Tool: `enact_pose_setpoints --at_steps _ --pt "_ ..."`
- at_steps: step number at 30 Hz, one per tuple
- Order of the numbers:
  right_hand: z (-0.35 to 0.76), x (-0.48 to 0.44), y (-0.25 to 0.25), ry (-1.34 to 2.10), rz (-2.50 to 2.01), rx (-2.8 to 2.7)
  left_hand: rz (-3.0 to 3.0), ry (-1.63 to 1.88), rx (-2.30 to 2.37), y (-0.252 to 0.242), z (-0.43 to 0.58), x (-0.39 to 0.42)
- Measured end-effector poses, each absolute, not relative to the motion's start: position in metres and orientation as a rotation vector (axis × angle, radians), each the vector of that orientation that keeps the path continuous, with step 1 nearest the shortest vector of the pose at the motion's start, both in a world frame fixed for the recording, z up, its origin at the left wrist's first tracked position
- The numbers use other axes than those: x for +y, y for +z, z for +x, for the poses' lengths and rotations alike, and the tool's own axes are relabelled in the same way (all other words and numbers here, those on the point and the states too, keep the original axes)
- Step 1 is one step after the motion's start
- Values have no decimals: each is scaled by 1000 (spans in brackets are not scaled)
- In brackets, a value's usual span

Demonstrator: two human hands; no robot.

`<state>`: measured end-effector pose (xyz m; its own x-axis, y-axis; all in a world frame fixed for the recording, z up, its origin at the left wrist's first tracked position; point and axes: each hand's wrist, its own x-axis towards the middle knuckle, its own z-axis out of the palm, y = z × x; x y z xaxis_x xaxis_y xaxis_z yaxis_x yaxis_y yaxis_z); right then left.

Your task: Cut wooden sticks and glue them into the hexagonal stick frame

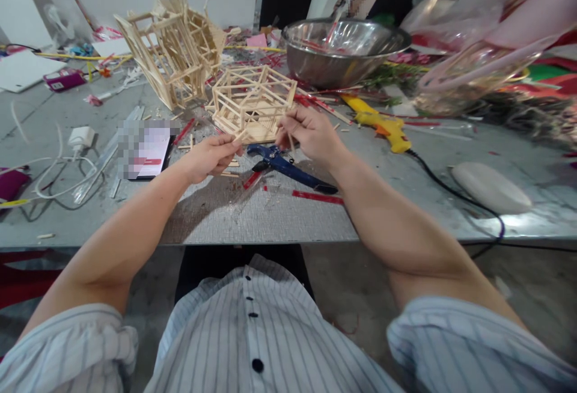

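Note:
My left hand (211, 156) is closed in a pinch on a short wooden stick (240, 136) that points toward a hexagonal stick frame (252, 101) on the grey table (279, 213). Just right of it, my right hand (309, 133) has its fingers curled around another thin wooden stick (292, 143), close to the frame's front edge. Blue-handled cutters (288, 167) lie on the table below both hands. A larger stick model (174, 47) leans behind the frame.
A phone (151, 151) and a white charger with cable (81, 137) lie at left. A steel bowl (342, 50) stands behind, a yellow glue gun (383, 125) with black cord to the right, a white oval object (491, 187) further right. Red strips and stick scraps litter the table.

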<state>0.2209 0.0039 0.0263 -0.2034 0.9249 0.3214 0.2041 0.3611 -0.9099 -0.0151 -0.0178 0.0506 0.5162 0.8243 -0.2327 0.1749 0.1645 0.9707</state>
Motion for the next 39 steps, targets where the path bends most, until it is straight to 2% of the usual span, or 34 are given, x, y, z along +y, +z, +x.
enact_pose_setpoints --at_steps 7,13,19,30,39 --pt "198 -7 23 1120 -1013 -1454 1381 717 915 43 -3 -21" --pt "189 -15 27 1388 -975 -1230 1344 747 976 41 5 -26" --pt "185 -20 28 1515 -937 -1166 1342 697 953 44 12 -32" --pt "179 -24 28 1557 -935 -1156 1545 714 901 27 11 -23" --pt "180 -25 25 1424 -939 -1286 1722 713 859 17 6 -21"
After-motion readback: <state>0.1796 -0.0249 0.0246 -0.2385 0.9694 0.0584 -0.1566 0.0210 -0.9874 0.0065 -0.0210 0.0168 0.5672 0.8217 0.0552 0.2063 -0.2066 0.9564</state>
